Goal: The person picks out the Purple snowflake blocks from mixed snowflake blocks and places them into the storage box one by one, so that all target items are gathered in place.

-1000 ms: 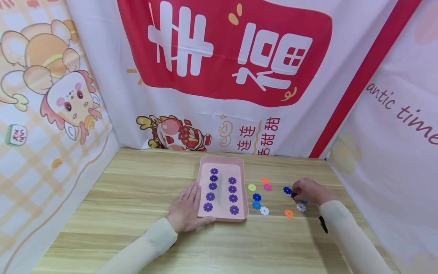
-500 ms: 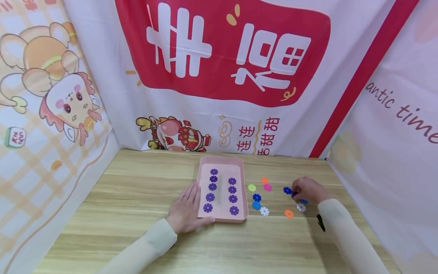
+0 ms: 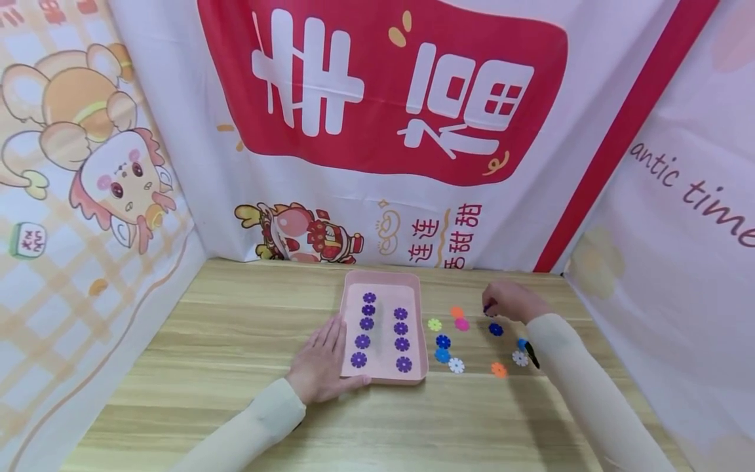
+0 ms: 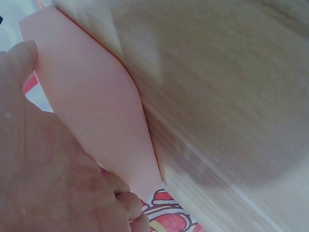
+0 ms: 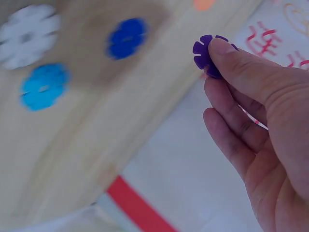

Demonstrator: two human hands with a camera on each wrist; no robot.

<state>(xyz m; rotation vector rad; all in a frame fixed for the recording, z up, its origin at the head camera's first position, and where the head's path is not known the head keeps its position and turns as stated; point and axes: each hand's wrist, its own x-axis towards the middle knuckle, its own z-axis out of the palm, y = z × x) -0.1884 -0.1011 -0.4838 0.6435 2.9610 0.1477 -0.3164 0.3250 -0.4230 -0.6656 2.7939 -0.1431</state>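
Note:
A notched purple snowflake disc is pinched between the thumb and fingers of my right hand, raised over the right part of the table. My left hand lies at the near left corner of a shallow pink tray, fingers stretched along its left side and thumb along the near edge. Seen from the left wrist, the thumb touches the rim of the tray. Several purple snowflake discs lie in the tray in two columns, left and right.
Loose discs lie on the wooden table right of the tray: dark blue, light blue, white, orange, pink and yellow-green. Printed cloth encloses the back and sides.
My right hand has lifted off the discs at the right with a purple snowflake disc and moved up and to the left. The left hand stays at the tray.

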